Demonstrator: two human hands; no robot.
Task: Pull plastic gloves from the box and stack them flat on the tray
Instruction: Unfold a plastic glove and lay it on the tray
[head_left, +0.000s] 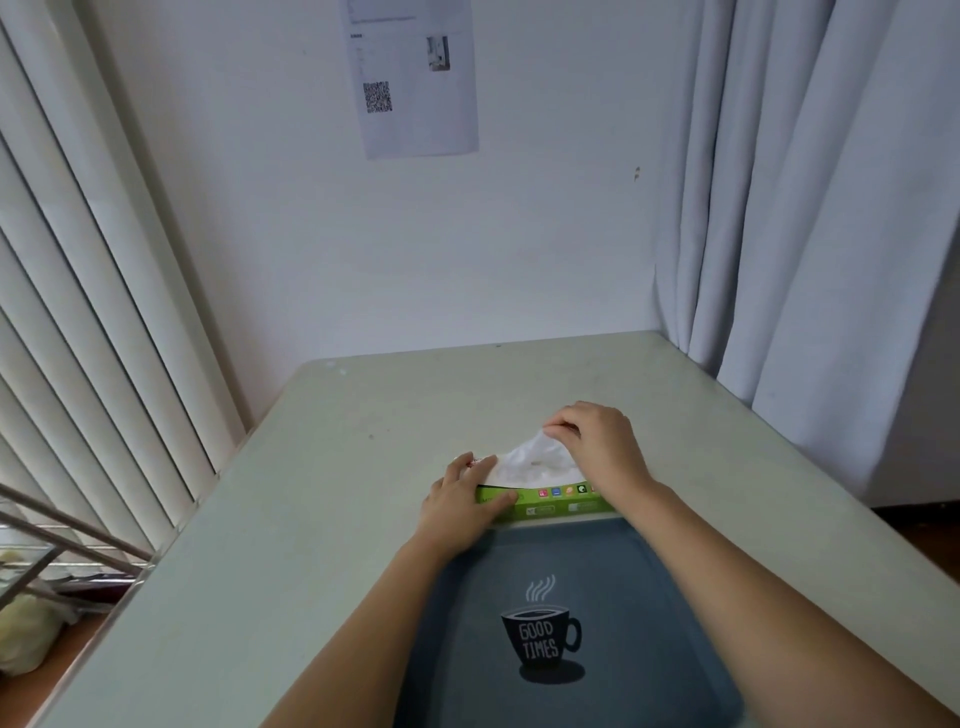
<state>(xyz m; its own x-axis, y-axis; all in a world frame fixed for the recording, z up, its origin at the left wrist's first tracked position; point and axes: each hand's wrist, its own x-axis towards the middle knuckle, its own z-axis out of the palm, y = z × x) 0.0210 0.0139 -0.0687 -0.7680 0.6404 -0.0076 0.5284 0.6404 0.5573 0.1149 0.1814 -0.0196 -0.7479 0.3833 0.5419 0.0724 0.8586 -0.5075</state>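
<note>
Filmy white plastic glove (535, 460) rises from the green box (545, 501) at the tray's (613, 571) far edge; the right hand (592, 441) pinches its tip. It looks weightless, limp and clingy, so the top edge seems the best place to hold. The left hand (462, 506) grips the box's end, steadying it on the table (311, 493).

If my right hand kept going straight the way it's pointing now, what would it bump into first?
Nothing close: the right hand, pinching the glove, points far-left across the table. The way looks free up to the wall, though depth is unclear.
</note>
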